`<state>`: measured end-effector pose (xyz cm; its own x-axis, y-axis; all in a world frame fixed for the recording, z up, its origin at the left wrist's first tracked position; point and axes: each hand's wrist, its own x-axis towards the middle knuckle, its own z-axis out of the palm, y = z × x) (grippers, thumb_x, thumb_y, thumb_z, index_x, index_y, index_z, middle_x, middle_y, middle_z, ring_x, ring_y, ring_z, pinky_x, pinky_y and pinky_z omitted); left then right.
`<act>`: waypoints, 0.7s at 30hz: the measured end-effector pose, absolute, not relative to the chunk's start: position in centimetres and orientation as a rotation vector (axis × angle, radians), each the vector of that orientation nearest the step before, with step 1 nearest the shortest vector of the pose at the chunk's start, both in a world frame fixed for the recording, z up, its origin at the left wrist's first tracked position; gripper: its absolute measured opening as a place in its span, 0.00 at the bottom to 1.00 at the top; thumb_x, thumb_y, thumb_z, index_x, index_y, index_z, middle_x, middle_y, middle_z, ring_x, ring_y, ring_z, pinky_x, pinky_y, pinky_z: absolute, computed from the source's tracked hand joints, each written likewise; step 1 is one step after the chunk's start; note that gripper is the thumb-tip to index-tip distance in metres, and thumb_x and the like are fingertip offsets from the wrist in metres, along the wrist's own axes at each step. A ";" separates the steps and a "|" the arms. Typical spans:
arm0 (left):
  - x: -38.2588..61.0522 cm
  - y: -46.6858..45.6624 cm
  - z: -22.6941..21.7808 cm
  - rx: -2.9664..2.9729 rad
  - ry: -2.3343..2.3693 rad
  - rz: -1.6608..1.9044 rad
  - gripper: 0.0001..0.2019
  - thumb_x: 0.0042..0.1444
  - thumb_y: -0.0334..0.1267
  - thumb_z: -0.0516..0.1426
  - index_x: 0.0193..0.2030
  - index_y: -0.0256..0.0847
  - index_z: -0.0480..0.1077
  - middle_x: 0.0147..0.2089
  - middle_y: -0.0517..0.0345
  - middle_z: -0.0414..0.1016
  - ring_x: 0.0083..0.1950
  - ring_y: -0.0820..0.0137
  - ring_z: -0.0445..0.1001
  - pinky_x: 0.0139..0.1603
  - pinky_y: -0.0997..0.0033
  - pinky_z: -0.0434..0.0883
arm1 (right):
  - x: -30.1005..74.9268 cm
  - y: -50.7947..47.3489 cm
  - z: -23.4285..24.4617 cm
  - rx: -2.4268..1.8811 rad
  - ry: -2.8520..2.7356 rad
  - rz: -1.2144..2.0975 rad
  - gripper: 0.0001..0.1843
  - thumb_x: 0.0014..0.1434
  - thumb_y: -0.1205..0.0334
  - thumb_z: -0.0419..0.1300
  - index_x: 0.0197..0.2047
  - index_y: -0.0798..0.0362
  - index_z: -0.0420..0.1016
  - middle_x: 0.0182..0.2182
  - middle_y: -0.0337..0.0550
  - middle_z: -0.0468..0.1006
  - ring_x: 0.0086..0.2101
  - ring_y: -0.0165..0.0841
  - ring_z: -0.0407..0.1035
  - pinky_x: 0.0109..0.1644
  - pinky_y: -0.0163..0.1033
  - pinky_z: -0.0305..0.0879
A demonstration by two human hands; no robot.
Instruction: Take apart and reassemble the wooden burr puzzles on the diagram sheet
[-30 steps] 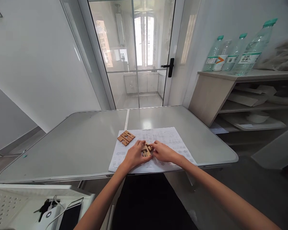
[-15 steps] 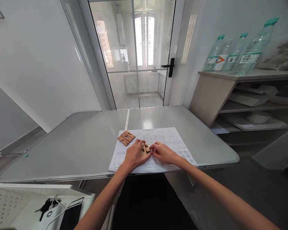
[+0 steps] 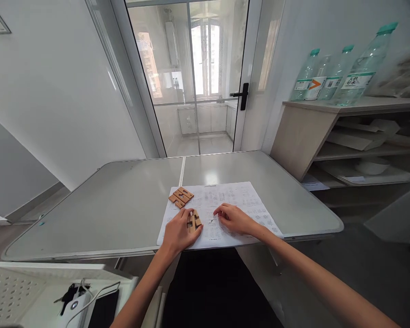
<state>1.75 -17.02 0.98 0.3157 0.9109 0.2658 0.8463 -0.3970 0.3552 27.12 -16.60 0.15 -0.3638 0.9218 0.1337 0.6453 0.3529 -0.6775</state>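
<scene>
My left hand (image 3: 178, 232) curls around a light wooden interlocking puzzle (image 3: 194, 222), fingers at its far left side and thumb along its near right side. The puzzle rests over the printed sheet (image 3: 232, 193), partly hidden by the hand. To its right, apart from it, my right hand (image 3: 235, 219) hovers low over or rests on the sheet. Its fingers are bent loosely, with no object visible in them. Flat brown wooden pieces with cut-outs (image 3: 181, 197) lie together at the sheet's upper left, just beyond my left hand.
The grey table (image 3: 123, 205) spans the front. At lower left, a white basket (image 3: 48, 269) holds a white power bank (image 3: 77, 306), cable, keys and a dark phone (image 3: 104, 310). Plastic bottles (image 3: 357, 82) stand on a shelf unit (image 3: 307, 132) at right. A glass door (image 3: 212, 118) is behind.
My left hand has moved left and slightly nearer with the wooden puzzle, away from my right hand. The right hand has stayed nearly in place and no longer touches the puzzle.
</scene>
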 end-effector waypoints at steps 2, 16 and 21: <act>0.5 -17.6 1.1 2.366 1.767 0.629 0.24 0.59 0.52 0.62 0.59 0.48 0.68 0.57 0.52 0.78 0.51 0.57 0.81 0.42 0.63 0.73 | 27.1 -16.6 0.2 -1.363 -2.113 0.725 0.14 0.68 0.70 0.54 0.49 0.54 0.80 0.44 0.45 0.78 0.35 0.32 0.73 0.43 0.38 0.68; -2.2 -13.4 1.4 2.035 2.227 0.752 0.38 0.59 0.66 0.57 0.66 0.38 0.68 0.62 0.37 0.73 0.53 0.47 0.79 0.47 0.55 0.74 | 27.2 -17.1 1.0 -1.397 -2.136 0.663 0.14 0.70 0.69 0.52 0.50 0.53 0.78 0.44 0.46 0.80 0.37 0.34 0.74 0.45 0.41 0.70; -5.0 -14.1 1.3 1.750 1.959 1.175 0.43 0.54 0.70 0.59 0.65 0.36 0.68 0.59 0.41 0.76 0.39 0.59 0.78 0.47 0.57 0.75 | 26.2 -23.2 8.0 -1.120 -1.961 0.586 0.11 0.74 0.62 0.53 0.51 0.47 0.76 0.45 0.45 0.81 0.41 0.37 0.77 0.47 0.45 0.77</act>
